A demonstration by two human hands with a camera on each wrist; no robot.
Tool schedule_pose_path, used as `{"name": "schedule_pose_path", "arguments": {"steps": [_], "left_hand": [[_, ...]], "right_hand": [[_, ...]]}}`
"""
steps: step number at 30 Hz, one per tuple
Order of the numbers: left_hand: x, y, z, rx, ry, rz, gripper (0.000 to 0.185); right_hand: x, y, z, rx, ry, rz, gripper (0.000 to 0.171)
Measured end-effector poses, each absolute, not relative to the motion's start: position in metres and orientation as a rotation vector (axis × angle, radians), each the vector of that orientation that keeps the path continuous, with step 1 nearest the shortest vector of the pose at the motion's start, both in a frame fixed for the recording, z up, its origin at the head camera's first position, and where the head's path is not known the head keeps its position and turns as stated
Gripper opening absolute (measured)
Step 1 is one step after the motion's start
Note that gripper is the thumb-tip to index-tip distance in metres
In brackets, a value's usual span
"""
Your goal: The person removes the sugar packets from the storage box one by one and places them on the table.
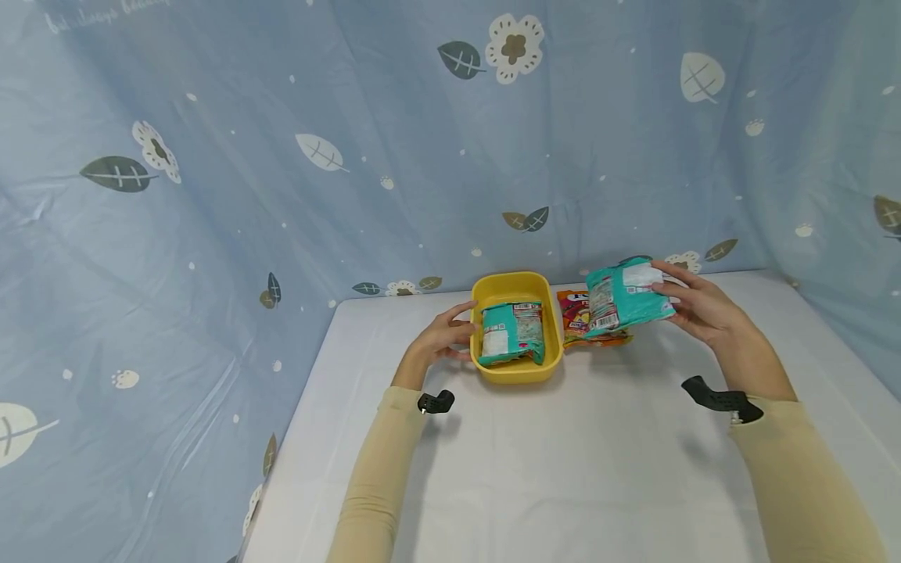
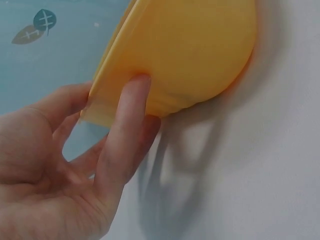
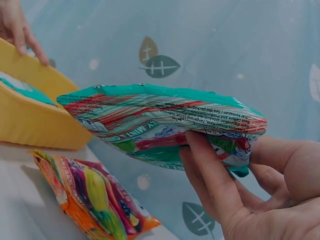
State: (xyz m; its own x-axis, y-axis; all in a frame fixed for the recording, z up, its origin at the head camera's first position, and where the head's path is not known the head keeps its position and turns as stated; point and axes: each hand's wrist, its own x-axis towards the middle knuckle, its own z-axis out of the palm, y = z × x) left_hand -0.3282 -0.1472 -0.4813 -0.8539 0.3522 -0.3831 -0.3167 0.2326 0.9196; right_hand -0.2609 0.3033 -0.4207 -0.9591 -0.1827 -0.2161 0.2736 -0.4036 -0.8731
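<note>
My left hand [image 1: 445,335] holds the left side of a yellow plastic tub [image 1: 517,375], with fingertips at its rim and outer wall in the left wrist view. Inside the tub lies a teal candy packet [image 1: 512,332] with a white label. To the right, my right hand [image 1: 707,309] grips a second teal candy packet [image 1: 629,291] by its right end, raised above the table. The right wrist view shows fingers under this packet [image 3: 170,125], whose print includes the word mint. Partly beneath it in the head view, an orange and red packet [image 1: 573,317] rests beside the tub.
A white cloth [image 1: 521,469] covers the table. Behind and to the left hangs a blue curtain [image 1: 394,117] printed with leaves and flowers, close to the table's back edge. Black straps [image 1: 718,399] sit at both wrists over beige sleeves.
</note>
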Motion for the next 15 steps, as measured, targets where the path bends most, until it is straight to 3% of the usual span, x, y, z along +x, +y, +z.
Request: {"name": "schedule_pose_path", "arguments": {"steps": [15], "left_hand": [[-0.329,-0.146,-0.48,0.026,1.982,1.671,0.061]], "right_hand": [[-0.258,0.316,-0.424,0.121,1.471,-2.45,0.048]]}}
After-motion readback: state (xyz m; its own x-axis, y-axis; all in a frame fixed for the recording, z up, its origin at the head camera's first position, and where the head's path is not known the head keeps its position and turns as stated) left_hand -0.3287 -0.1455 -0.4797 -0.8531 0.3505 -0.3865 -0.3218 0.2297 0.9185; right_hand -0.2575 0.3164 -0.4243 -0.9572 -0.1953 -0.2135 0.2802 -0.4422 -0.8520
